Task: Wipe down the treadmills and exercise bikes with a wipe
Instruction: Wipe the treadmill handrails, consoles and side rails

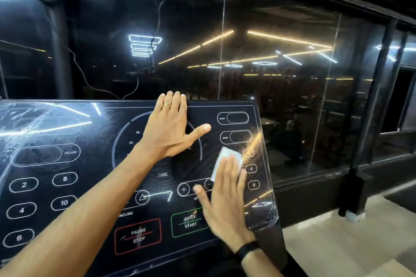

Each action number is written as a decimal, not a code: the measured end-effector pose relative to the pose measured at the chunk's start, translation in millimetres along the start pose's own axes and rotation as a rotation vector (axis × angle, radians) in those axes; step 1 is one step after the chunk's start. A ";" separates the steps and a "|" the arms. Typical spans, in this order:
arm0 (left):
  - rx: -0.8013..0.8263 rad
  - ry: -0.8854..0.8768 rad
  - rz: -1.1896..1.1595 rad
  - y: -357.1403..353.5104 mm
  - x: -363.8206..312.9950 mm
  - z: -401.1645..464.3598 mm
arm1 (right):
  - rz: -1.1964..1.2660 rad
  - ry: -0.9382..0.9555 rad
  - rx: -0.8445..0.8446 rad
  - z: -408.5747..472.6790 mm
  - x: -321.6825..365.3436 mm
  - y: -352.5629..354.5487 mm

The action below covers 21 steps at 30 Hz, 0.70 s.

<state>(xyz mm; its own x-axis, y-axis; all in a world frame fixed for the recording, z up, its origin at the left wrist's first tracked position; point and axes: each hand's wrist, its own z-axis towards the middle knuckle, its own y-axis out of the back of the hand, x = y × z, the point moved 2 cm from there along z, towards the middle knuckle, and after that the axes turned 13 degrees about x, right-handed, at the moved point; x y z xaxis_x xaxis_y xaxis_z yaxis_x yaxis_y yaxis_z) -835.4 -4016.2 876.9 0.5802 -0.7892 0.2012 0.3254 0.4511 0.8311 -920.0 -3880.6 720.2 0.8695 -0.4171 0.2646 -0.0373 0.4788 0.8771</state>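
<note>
Two hands are on the glossy black treadmill console panel [90,164], and the risk lies under them: your right hand [227,200] presses the small folded white wipe [227,159] flat beside the plus and minus keys, just above the green QUICK START button [190,221], so a firm downward stroke could trigger it. Fingers there are straight, pressing the wipe, not gripping it. Your left hand [173,128] rests flat with straight fingers near the top edge, thumb splayed, bracing.

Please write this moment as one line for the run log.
stage: wiping console | left hand: flat on console | right hand: presses wipe on right side
</note>
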 end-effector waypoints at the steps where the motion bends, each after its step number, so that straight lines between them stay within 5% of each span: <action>1: -0.004 -0.003 -0.002 -0.3 -0.6 0.4 | -0.031 0.072 -0.009 8.3 6.8 9.7; 3: -0.011 -0.006 -0.008 -1.5 -1.0 0.1 | -0.105 0.126 -0.056 39.3 -1.7 33.3; 7: -0.052 -0.005 0.012 -5.2 2.1 -0.9 | -0.007 -0.096 -0.108 82.5 -59.2 58.9; 13: -0.081 -0.005 0.034 -9.9 0.0 1.6 | 0.119 -0.260 -0.060 -8.4 -55.2 -4.3; 21: -0.051 -0.041 0.052 -6.7 8.2 -0.8 | -0.158 0.105 -0.050 21.4 10.8 13.4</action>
<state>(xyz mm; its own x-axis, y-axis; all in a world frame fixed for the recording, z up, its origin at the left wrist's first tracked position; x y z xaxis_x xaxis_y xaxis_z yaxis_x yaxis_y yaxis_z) -832.3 -4025.4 872.6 0.5666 -0.7800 0.2655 0.3334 0.5117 0.7918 -921.7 -3895.2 743.4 0.9094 -0.4082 0.0792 0.1262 0.4524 0.8828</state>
